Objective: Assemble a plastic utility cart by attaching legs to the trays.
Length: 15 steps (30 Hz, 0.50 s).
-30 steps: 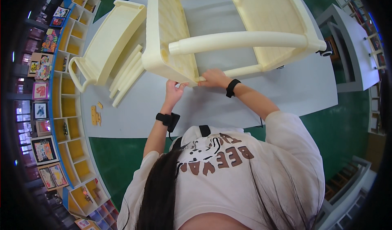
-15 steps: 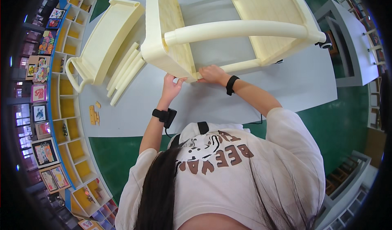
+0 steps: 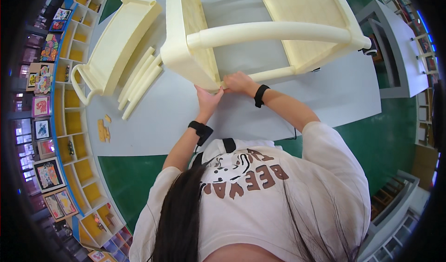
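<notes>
A cream plastic cart frame lies on the grey table, with its left panel (image 3: pixel 186 69) and right panel (image 3: pixel 320 25) joined by tubes. My right hand (image 3: pixel 239 83) is closed around the lower tube (image 3: pixel 275 74) near its left end. At the near bottom corner of the left panel, my left hand (image 3: pixel 207 103) grips the edge, its fingers close to the right hand. The tube's end and the joint are mostly hidden by my fingers. A thicker tube (image 3: pixel 274 33) spans the panels above my hands.
Left of the frame lies a cream tray with a handle (image 3: pixel 118 43), beside several loose tubes (image 3: pixel 141 83). Small yellow-brown pieces (image 3: pixel 102 131) sit near the table's (image 3: pixel 153 132) left edge. A black caster (image 3: pixel 369 48) juts out at the frame's right.
My left hand has shifted right along the panel's bottom corner, and its wrist has turned. My right hand stays on the lower tube, moved slightly left.
</notes>
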Each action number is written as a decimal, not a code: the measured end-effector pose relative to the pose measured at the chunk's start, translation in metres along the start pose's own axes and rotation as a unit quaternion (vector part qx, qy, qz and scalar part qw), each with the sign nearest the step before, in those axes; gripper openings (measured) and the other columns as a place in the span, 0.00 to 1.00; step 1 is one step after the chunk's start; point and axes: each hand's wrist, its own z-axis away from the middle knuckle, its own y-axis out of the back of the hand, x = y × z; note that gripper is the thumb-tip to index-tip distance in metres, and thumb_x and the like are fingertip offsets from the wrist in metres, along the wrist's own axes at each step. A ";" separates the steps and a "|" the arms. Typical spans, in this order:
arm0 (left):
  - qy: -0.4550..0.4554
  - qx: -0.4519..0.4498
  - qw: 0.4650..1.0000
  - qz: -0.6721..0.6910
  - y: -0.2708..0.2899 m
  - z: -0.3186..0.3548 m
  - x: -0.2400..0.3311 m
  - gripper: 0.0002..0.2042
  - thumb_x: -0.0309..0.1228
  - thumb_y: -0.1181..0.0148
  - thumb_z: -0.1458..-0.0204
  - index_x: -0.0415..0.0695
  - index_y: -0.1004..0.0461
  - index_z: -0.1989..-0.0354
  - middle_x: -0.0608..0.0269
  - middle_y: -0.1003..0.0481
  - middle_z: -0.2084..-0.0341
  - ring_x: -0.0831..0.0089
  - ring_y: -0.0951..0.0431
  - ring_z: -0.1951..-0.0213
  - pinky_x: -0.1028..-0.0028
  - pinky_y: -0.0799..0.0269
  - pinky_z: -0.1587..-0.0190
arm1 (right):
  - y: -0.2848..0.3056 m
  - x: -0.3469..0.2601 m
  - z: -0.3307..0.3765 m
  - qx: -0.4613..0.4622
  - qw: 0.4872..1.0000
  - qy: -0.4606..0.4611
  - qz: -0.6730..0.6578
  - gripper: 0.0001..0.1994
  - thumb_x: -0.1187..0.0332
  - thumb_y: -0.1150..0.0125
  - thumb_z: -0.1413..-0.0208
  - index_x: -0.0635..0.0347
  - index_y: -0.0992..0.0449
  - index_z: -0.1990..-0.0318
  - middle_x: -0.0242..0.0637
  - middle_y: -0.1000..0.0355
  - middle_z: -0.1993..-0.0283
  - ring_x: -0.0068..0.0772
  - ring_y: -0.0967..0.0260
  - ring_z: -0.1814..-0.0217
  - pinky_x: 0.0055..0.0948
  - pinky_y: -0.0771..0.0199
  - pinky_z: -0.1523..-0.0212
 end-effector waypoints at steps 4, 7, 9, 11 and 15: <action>-0.054 0.012 0.998 0.011 0.001 -0.001 -0.020 0.22 0.27 0.35 0.70 0.34 0.35 0.64 0.58 0.32 0.66 0.71 0.31 0.64 0.73 0.36 0.60 | -0.002 -0.003 -0.002 -0.018 1.000 -0.013 0.012 0.21 0.48 0.48 0.60 0.61 0.33 0.78 0.39 0.32 0.80 0.39 0.33 0.77 0.32 0.34 0.78; -0.032 -0.007 0.999 -0.002 0.002 -0.003 -0.017 0.18 0.26 0.35 0.69 0.34 0.33 0.68 0.58 0.29 0.70 0.72 0.29 0.68 0.74 0.34 0.65 | 0.009 -0.008 0.000 -0.068 0.996 -0.054 -0.025 0.20 0.50 0.46 0.61 0.61 0.33 0.78 0.39 0.32 0.80 0.39 0.32 0.76 0.33 0.33 0.77; -0.029 0.007 0.999 0.014 -0.003 -0.008 -0.009 0.15 0.26 0.35 0.70 0.34 0.31 0.72 0.59 0.28 0.74 0.71 0.28 0.71 0.74 0.33 0.67 | 0.009 -0.006 0.000 -0.064 0.997 -0.048 -0.019 0.18 0.52 0.45 0.61 0.61 0.33 0.77 0.39 0.32 0.79 0.39 0.32 0.76 0.33 0.33 0.76; -0.026 -0.013 0.999 -0.014 0.001 -0.011 -0.005 0.16 0.27 0.35 0.71 0.35 0.31 0.71 0.58 0.28 0.73 0.70 0.28 0.71 0.73 0.33 0.67 | 0.006 -0.005 0.001 -0.061 0.997 -0.044 -0.014 0.17 0.55 0.44 0.62 0.61 0.33 0.77 0.39 0.31 0.78 0.39 0.32 0.75 0.33 0.33 0.75; -0.031 -0.050 0.997 -0.052 0.005 -0.019 -0.010 0.20 0.28 0.35 0.73 0.35 0.33 0.68 0.56 0.29 0.72 0.70 0.28 0.71 0.72 0.32 0.68 | 0.014 -0.010 -0.002 -0.076 0.994 -0.071 -0.019 0.10 0.63 0.42 0.63 0.60 0.30 0.77 0.39 0.30 0.76 0.39 0.31 0.72 0.33 0.32 0.72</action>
